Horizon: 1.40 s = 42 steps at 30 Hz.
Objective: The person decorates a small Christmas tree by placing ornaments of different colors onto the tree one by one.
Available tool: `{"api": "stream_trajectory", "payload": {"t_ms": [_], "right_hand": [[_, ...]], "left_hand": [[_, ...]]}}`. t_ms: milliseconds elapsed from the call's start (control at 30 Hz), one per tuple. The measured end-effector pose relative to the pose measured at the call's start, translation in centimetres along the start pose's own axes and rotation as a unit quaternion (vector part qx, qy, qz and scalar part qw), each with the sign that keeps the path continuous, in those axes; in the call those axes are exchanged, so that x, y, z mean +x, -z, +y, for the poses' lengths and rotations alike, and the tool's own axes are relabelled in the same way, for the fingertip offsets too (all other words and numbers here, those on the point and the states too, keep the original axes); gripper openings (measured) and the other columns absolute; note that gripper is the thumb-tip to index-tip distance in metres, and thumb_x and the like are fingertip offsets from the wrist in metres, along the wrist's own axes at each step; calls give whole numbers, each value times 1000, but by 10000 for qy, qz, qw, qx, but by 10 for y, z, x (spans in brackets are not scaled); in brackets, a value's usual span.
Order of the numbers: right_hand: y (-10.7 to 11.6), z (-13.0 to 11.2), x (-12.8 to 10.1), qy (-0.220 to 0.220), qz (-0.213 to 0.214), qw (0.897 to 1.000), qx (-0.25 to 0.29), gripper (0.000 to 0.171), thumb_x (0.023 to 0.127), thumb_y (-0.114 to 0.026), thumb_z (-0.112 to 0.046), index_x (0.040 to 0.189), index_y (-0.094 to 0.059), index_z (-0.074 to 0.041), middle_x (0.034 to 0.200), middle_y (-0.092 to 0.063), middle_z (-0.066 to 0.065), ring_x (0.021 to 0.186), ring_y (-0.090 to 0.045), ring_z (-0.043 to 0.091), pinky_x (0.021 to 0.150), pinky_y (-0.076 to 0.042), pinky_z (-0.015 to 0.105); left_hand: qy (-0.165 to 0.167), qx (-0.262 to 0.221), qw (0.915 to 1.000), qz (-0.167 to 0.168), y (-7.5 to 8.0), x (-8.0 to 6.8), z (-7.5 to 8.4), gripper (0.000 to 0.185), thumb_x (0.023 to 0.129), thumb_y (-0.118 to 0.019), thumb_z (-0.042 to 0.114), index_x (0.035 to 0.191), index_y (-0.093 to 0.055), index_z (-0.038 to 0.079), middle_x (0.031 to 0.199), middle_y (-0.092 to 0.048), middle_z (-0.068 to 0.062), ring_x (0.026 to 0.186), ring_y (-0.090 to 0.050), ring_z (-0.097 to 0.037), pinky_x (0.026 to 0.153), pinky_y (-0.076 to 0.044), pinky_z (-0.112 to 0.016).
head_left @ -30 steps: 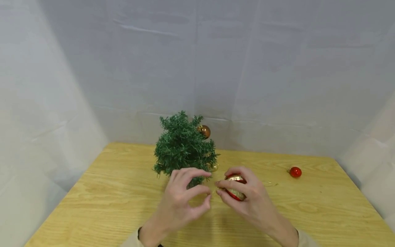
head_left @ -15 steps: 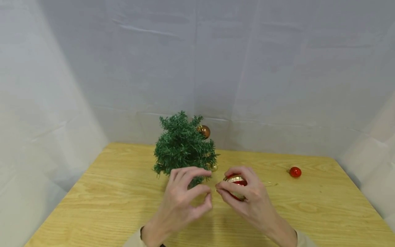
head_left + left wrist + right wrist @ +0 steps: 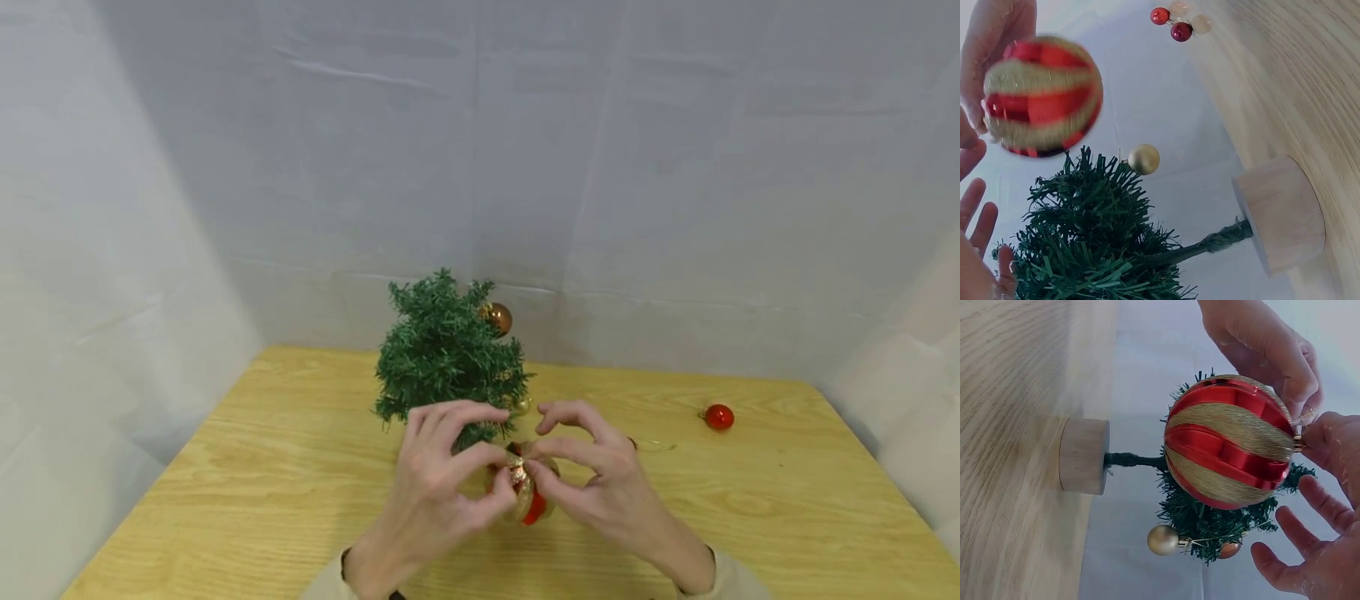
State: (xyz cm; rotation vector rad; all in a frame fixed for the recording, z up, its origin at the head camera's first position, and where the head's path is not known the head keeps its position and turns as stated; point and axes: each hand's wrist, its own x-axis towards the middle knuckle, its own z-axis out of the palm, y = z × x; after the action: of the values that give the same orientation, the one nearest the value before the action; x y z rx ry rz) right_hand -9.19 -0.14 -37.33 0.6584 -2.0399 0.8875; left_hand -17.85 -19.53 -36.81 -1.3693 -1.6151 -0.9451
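A large bauble point(image 3: 1229, 440) with red and glittery gold stripes hangs below the fingertips of both hands. My left hand point(image 3: 442, 475) pinches at its top from the left, thumb and forefinger close to the gold cap and cord. From the other side, my right hand point(image 3: 600, 462) pinches at the cap point(image 3: 1298, 442) with thumb and forefinger, its other fingers spread. Just behind the hands stands a small green Christmas tree point(image 3: 446, 350) on a round wooden base point(image 3: 1084, 456). A brown bauble point(image 3: 497, 319) and a small gold bauble point(image 3: 1163, 540) hang on it.
A small red bauble point(image 3: 719, 417) lies on the wooden table point(image 3: 765, 500) at the right. Nearer my right hand, a dark red bauble point(image 3: 1180, 31) lies with a gold cord point(image 3: 658, 447). Pale sheeting point(image 3: 525, 167) encloses the table behind and at the sides.
The striped bauble has moved from inside my right hand to hang lower between both hands. My right fingers have come left to meet the left fingertips; the left hand has barely moved.
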Motion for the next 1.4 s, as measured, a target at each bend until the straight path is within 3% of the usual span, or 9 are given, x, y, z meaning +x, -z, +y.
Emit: {"api": "stream_trajectory", "payload": {"t_ms": [167,367,567,800,1033,1167,1400], "right_hand": [[-1,-1,1,47,13,9997,236,28,84,-73,8,94,-74,-18,105,-61,8,115,-66,24,100,-55,29],[-2,-3,5,-139,-8,9991,406,34,80,-71,13,94,-72,-17,104,-62,6,112,-66,25,96,-56,26],[-2,-5,8,-169,-69,9990,414,32,80,-71,12,93,-71,-17,104,-62,7,111,-66,32,98,-56,28],[-3,-5,16,-152,-22,9990,428,30,80,-71,11,92,-70,-16,104,-62,5,114,-65,27,98,-55,27],[-1,-7,35,-161,14,9992,361,26,82,-71,10,91,-72,-14,103,-64,7,114,-65,26,99,-56,32],[1,-7,48,-69,63,9994,335,22,83,-71,10,91,-73,-11,102,-64,8,112,-66,30,100,-56,35],[3,-6,70,-249,83,9996,110,4,93,-71,-7,93,-75,-8,105,-65,9,112,-65,31,98,-55,36]], "left_hand": [[115,-41,9998,-126,1,0,-1,19,63,-75,8,77,-69,20,116,-70,-2,107,-62,-21,86,-42,-40],[366,-220,9989,-198,1,3,0,16,69,-71,7,78,-70,20,116,-70,-1,107,-62,-21,86,-41,-40],[405,-252,9988,-104,3,3,0,12,73,-72,9,79,-72,19,114,-71,-2,108,-62,-22,87,-40,-42],[354,-152,9992,80,7,5,-1,4,82,-70,14,81,-72,18,113,-71,-3,108,-62,-24,88,-39,-44],[200,-76,9992,342,14,20,-5,21,97,-60,23,82,-73,16,108,-72,-5,102,-64,-25,85,-40,-46],[159,88,9990,413,20,31,-9,22,98,-60,23,84,-74,14,108,-72,-7,102,-64,-28,85,-41,-47],[127,515,9978,403,27,49,-16,22,97,-60,23,85,-75,12,110,-72,-10,104,-65,-31,85,-44,-51]]}}
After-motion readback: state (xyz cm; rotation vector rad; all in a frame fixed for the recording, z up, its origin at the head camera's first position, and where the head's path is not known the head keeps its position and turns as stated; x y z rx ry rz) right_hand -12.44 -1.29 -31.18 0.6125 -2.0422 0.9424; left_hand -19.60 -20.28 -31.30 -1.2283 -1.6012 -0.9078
